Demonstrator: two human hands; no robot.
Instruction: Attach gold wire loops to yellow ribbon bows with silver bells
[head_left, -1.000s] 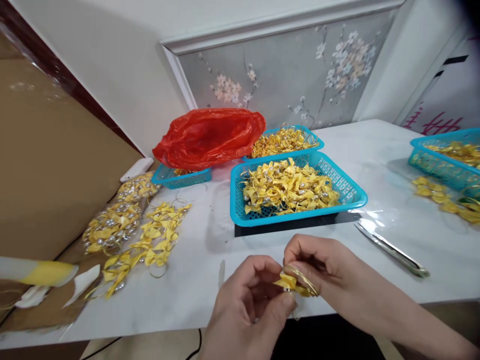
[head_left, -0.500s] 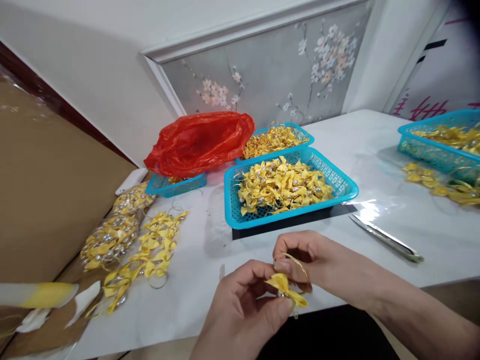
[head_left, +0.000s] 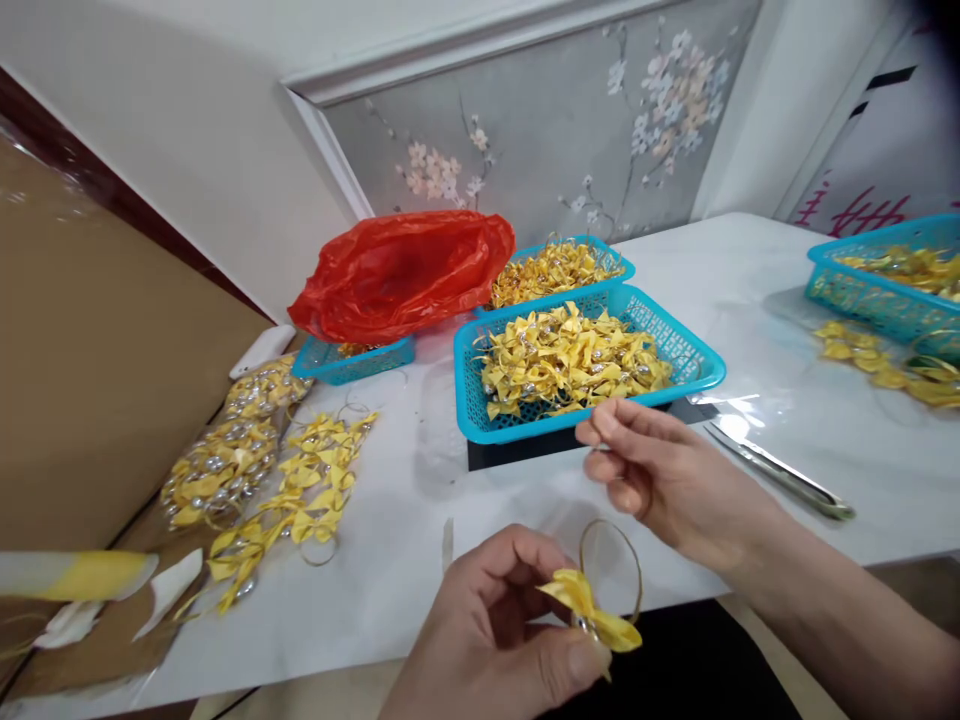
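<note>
My left hand pinches a yellow ribbon bow between thumb and fingers, low in front of me. Silvery beads show at the bow's middle, and a thin gold cord loop stands up from it. My right hand is apart from the bow, over the front rim of a blue basket. Its thumb and fingers are curled together; whatever may be between them is hidden or too thin to see. A heap of similar yellow bows fills that basket.
On the white table, loose bows and a bagged bundle lie left. A red plastic bag covers part of another blue basket. Metal scissors or tweezers lie right, near a third blue basket.
My right hand has let go of the cord loop and moved up and away, toward the basket. The bow stays in my left hand, slightly lower and further right, its loop now free.
</note>
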